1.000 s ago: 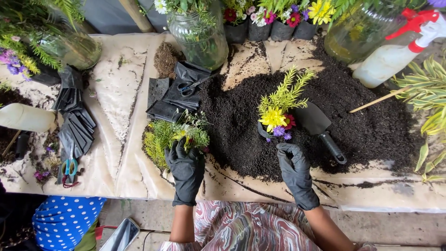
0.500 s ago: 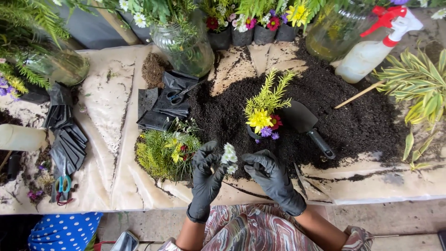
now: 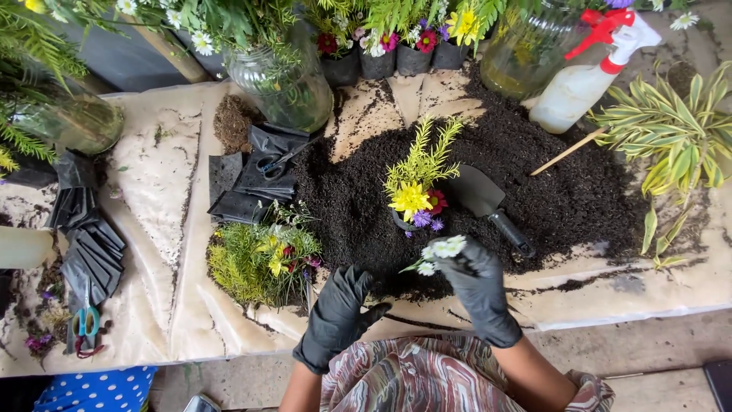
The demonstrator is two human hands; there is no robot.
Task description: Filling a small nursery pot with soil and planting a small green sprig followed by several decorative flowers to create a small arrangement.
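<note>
One white flower sprig (image 3: 441, 250) sits pinched in the right hand (image 3: 480, 286); left hand (image 3: 341, 309) loosely open.

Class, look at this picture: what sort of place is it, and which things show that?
Probably a potting or flower-arranging bench: a heap of dark soil with a trowel in it, and small potted flowers lined along the back.

The tabletop (image 3: 671, 301) is covered by a pale, soil-stained sheet (image 3: 152, 191). A broad heap of dark soil (image 3: 579, 191) lies on its middle and right, with a trowel (image 3: 488, 202) resting on it. Left of the soil lie black bags (image 3: 252, 175) with scissors (image 3: 282, 159) on top, a second stack of bags (image 3: 88, 244) at the far left, and small snips (image 3: 85, 324) near the front edge. Glass jars (image 3: 286, 84) and a spray bottle (image 3: 583, 76) stand along the back.
</note>
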